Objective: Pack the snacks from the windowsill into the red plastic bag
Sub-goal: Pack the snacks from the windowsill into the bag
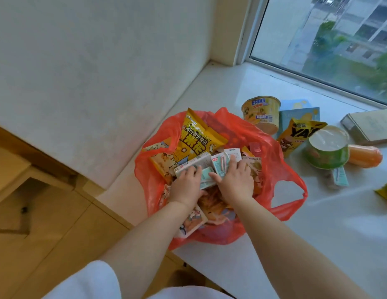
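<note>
The red plastic bag (276, 169) stands open on the white windowsill (317, 223), stuffed with snack packets. A big yellow popcorn bag (197, 139) sticks up at its back. Both my hands are inside the bag's mouth, on small white and mint drink cartons (218, 164). My left hand (186, 186) curls its fingers over one carton's near end. My right hand (237, 180) lies flat, fingers spread, pressing on the cartons. On the sill to the right lie a yellow noodle cup (260, 114), a yellow YAO packet (296, 137) and a green cup (327, 147).
Also on the sill: a teal box (300, 115), an orange tube (364, 156), a small sachet (339, 176), a grey box (369, 126) and a green packet corner (386, 192). The window (328, 35) is behind. A white wall is at left, wooden floor (48, 212) below.
</note>
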`<state>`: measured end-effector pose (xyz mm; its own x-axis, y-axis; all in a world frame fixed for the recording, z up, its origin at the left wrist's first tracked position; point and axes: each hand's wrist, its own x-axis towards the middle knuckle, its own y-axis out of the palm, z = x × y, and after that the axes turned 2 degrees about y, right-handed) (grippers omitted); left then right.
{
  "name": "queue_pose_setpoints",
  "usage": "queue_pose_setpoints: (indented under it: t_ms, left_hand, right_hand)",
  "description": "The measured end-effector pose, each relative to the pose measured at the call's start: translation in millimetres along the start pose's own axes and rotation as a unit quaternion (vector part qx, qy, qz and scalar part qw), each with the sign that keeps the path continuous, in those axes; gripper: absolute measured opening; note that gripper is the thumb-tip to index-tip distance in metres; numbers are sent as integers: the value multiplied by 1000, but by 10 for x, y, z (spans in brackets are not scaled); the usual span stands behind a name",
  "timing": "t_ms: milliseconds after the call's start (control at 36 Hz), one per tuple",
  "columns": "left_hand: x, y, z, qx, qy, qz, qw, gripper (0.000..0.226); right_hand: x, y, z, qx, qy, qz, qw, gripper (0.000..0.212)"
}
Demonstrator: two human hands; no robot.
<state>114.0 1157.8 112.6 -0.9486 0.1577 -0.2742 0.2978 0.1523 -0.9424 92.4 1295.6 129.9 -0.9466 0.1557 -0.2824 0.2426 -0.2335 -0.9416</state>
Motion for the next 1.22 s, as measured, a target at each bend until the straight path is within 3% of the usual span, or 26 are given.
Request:
queue_pose_setpoints:
  t_ms: [56,139,167,222,278,361,417,472,528,611,750,917,1083,1222]
  left_hand:
    - [-35,8,46,-30,34,-36,998,75]
    - [-88,-47,186,-31,146,-262,953,54]
    - [-60,-96,249,-8,158,-331,930,50]
    - [36,-305,360,32,118,-389,913,59]
    - [174,-569,451,42,14,-351,935,70]
    - [374,-819,582,35,-116,-118,986,57]
    - [430,-930,621,-57,-142,-4,988,41]
    - [431,-998,626,-193,-153,50,968,33]
    - [414,-1110,619,-288,-169,28,942,31]
    - [407,-1290,681,-408,-176,-64,893,32]
    - [427,-1497,794,-479,-137,-172,850,28]
    - [472,-1718,849,-614,-107,-219,751,26]
    - [473,-1943,870,-627,-63,-279,725,27]
    - [436,-1828,955,-527,-93,-288,794,30]
  right_hand:
    - [-18,32,-24,4,-13,-17,1000,90]
    - [-38,36,-72,-12,-38,-36,999,86]
    - [-52,33,-81,-15,-44,-38,998,85]
    - [-89,38,-82,-7,-60,-46,997,83]
    - [-129,38,-46,5,-97,-61,993,80]
    - [-96,-5,96,12,-151,-59,987,79]
    - [16,-71,248,8,-171,-39,984,77]
    - [155,-139,417,0,-188,-20,982,75]
    - [281,-210,584,-4,-203,-5,979,75]
    - [457,-300,783,-22,-224,17,974,74]
    - [561,-280,909,-63,-230,85,967,70]
    - [499,-134,898,-110,-227,137,958,63]
    - [549,-131,897,-143,-233,161,948,63]
    - [525,-200,901,-135,-249,147,948,57]
